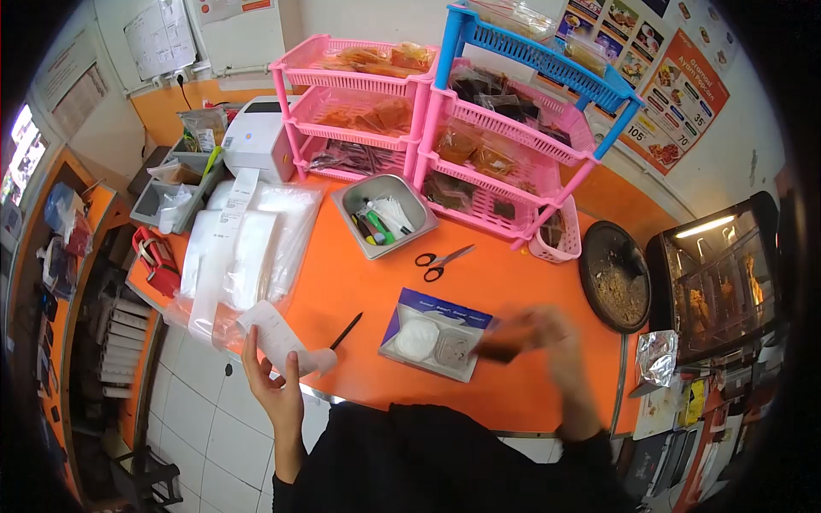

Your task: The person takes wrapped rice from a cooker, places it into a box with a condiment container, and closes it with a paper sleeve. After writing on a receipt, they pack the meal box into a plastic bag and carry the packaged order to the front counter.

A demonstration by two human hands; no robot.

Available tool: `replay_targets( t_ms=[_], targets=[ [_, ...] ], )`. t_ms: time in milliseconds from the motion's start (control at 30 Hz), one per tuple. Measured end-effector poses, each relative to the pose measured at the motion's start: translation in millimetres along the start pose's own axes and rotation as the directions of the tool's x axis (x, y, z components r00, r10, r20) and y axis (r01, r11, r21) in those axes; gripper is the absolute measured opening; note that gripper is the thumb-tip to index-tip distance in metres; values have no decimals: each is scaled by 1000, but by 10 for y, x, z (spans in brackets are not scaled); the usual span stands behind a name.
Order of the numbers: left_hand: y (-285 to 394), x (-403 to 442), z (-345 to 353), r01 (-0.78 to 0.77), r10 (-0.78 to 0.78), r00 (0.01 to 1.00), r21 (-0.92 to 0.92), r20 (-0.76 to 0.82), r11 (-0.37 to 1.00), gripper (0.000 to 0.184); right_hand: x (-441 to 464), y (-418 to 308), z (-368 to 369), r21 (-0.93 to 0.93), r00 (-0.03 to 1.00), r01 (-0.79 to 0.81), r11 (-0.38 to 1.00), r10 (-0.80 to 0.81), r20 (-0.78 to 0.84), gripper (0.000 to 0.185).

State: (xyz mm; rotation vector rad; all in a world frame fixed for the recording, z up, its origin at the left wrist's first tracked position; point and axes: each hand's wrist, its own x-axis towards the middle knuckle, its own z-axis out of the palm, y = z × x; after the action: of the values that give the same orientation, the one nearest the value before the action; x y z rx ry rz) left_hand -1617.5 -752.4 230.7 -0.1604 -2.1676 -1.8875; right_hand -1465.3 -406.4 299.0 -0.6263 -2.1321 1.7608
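My left hand (278, 389) pinches the curled lower end of a long printed receipt (275, 335) between thumb and fingers. My right hand (554, 335) is smeared by motion at the right of a meal tray, with a small dark brown packet (498, 349) in its fingers. The meal tray (464, 369) lies on the table in front of me, with a blue and white printed back edge. In it sit a white wrapped round item (417, 339) and a small clear container (453, 347). A black pen (347, 328) lies between my left hand and the tray.
Scissors (442, 261) and a metal bin (375, 250) of small items lie beyond the tray. Pink racks (363, 130) of bagged goods stand behind. Plastic bags (256, 231) and a printer (258, 141) are left; a dark round pan (611, 248) and lit display case (718, 265) are right.
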Motion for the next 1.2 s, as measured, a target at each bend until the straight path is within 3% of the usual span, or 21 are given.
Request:
replay_targets(
  t_ms=[33,100,200,300,400,500,533,600,667,767,800,900,1000,1100,1200],
  targets=[
    [-14,-34,-32,13,-13,1000,1,-8,1000,66,-106,122,225,-14,996,-76,997,77,37,27],
    [-50,-89,-62,20,-20,1000,-25,7,999,65,-200,531,514,165,997,-68,984,62,41,28],
    [-62,-160,-87,16,-15,999,-11,30,1000,64,-176,1087,730,107,987,83,991,-96,130,26],
    [-41,-181,-95,5,-5,999,-18,38,1000,64,-188,1136,772,68,978,-16,998,1,208,25],
    [-44,-173,-106,-15,16,999,-16,40,1000,63,-173,1158,762,-178,985,95,979,-67,159,24],
    [-29,-121,-37,-15,11,989,26,145,1000,63,-198,997,834,-251,976,-168,953,197,92,19],
    [-24,-95,12,-15,7,982,41,190,999,63,-217,1028,859,-418,1000,1,909,12,29,18],
    [-251,-59,197,-95,63,946,87,318,992,64,-204,1184,916,-719,926,274,638,-377,18,16],
    [-366,-9,447,-326,201,870,219,451,920,72,-201,1264,963,-745,948,201,636,-317,-15,14],
    [-458,-26,789,-412,171,783,292,599,863,79,-243,1135,1006,-828,962,137,544,-272,-19,17],
    [-492,-35,849,-394,136,770,297,623,870,79,-228,1072,1016,-860,963,129,495,-271,-12,19],
    [-617,-14,993,-344,66,750,303,659,889,77,-126,991,1194,-757,894,318,571,-445,39,37],
    [-787,-31,1043,-290,46,756,271,652,918,71,48,907,1413,-802,957,254,540,-259,128,66],
    [-875,-13,1012,-251,54,753,209,656,945,67,247,806,1504,-937,990,66,342,92,103,85],
    [-915,33,991,-231,58,752,179,657,956,65,309,882,1578,-910,984,142,390,45,173,93]
  ],
)
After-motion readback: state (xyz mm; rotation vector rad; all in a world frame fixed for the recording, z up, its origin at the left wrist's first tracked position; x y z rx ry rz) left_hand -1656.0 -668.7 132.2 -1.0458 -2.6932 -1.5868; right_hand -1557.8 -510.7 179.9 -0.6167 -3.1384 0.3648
